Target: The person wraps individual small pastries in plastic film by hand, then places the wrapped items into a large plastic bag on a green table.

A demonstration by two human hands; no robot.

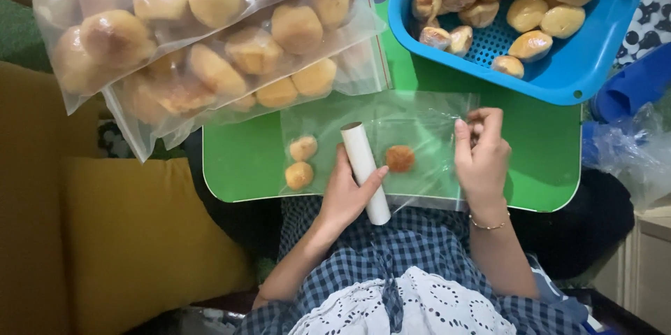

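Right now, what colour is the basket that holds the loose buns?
The basket is bright blue; the head view shows it best.

A person's left hand (347, 195) is gripping a white cardboard tube (365, 170) laid on a clear plastic bag (419, 125) holding three small buns (400, 158), while the right hand (481, 157) is pinching the bag's edge on a green tray (241, 160). A blue basket (580, 62) of buns and filled bags (203, 41) are sitting beyond.
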